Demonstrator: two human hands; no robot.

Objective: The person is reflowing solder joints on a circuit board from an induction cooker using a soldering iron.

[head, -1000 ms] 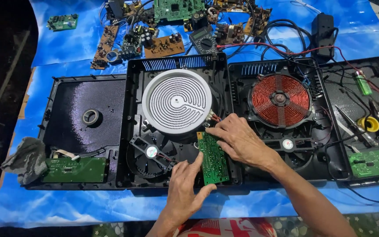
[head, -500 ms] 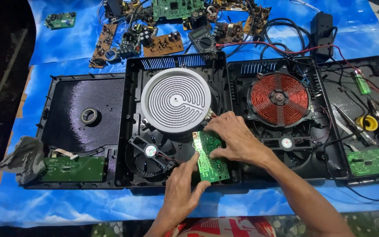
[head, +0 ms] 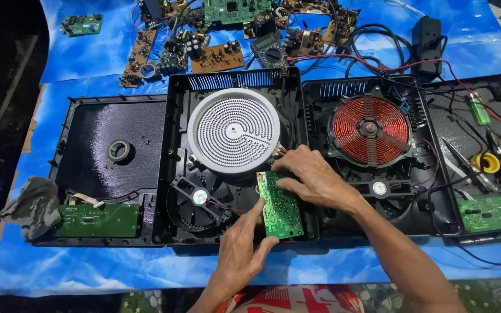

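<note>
The small green circuit board (head: 280, 205) lies tilted over the front edge of the open black cooker housing (head: 176, 93), just in front of the white ribbed heating disc (head: 233, 130). The right hand (head: 314, 177) has its grip closed on the board's far end, thumb under and fingers curled over the top edge. The left hand (head: 240, 250) meets the board's near left edge with fingertips only, its grip open and flat. Just left of that hand sits a black cooling fan (head: 198, 200) with a round white label at its hub; right of the right hand a copper coil (head: 370, 130) fills the neighbouring housing, a second fan (head: 380, 188) with the same round label below it. Farther left are a tape roll (head: 119, 150), a long green panel board (head: 96, 220) and a grey rag (head: 30, 206). Beyond the hands, loose boards and a multimeter (head: 269, 53) lie on the blue-covered worktop (head: 88, 58).
</note>
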